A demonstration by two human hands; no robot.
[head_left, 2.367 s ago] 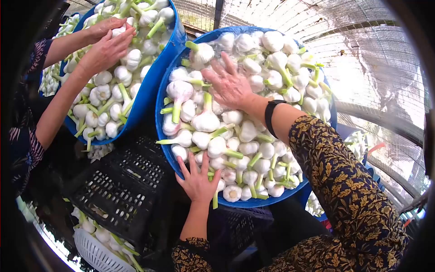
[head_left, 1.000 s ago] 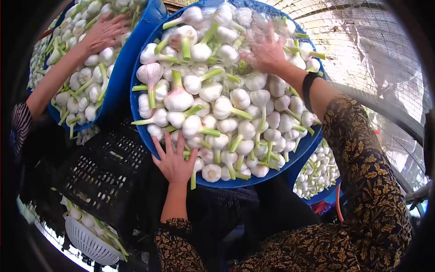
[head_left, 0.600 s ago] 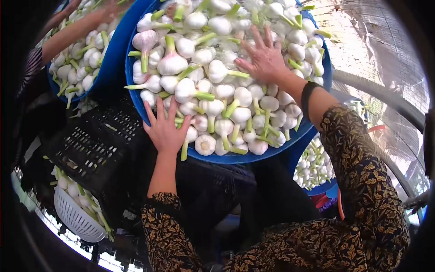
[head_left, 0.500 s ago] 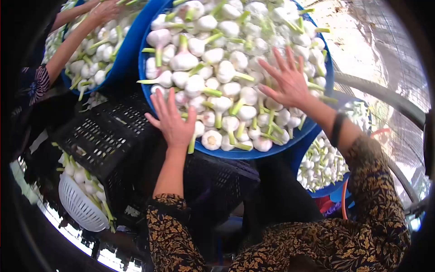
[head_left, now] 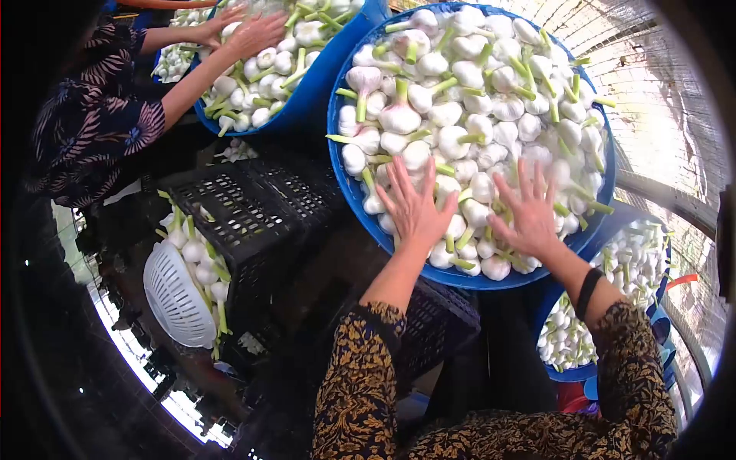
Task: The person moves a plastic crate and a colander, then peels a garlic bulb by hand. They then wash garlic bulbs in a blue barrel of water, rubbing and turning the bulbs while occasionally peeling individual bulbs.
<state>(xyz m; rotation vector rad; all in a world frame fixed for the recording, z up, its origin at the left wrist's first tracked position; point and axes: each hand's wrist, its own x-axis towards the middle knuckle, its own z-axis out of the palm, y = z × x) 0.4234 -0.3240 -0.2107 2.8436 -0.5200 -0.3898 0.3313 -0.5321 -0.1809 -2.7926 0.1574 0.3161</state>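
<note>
Touching garlic [head_left: 400, 118] in 1 blue tub [head_left: 460, 277] — left hand [head_left: 420, 213], right hand [head_left: 530, 221].

We see 1 white slotted plastic basket [head_left: 178, 295] at near left, a black perforated plastic crate [head_left: 244, 211] right of it, and pale wire mesh [head_left: 667, 123] at far right.

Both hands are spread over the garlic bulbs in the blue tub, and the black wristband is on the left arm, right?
Not quite: in the head view, the black wristband is on the right arm. The left hand and right hand are indeed spread over the garlic bulbs in the blue tub.
</note>
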